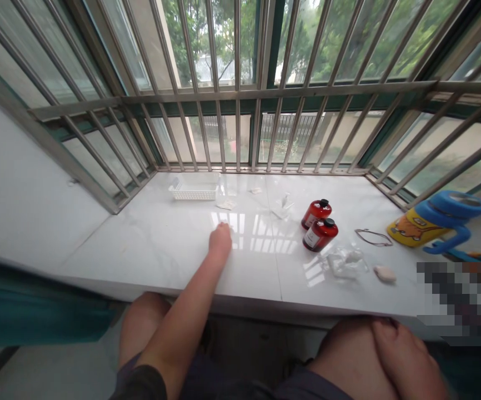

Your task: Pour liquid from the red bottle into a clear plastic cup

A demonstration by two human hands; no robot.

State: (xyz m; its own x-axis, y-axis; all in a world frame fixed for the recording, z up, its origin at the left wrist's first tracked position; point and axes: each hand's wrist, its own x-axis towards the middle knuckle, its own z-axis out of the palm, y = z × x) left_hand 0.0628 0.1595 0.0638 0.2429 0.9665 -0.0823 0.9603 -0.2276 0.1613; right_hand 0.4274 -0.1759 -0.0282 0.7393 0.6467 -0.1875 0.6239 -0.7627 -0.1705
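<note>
My left hand (221, 240) reaches out over the white marble sill, its fingers curled in. Whatever it may hold is hidden by the fingers. Beyond it are a white plastic basket (194, 189) and a small pale scrap (226, 205). My right hand (409, 350) rests on my right knee with nothing seen in it, its fingers lying over the knee. Two red bottles with black caps stand to the right of my left hand, the front bottle (320, 234) partly covering the back bottle (315, 213).
Crumpled clear plastic (346, 262), a pale lump (385, 274), a thin cord loop (374, 237) and a blue-yellow flask (434, 219) lie or stand at right. Thin clear wrapping (282, 206) and another scrap (256, 190) lie behind. Metal bars (237, 133) close off the window.
</note>
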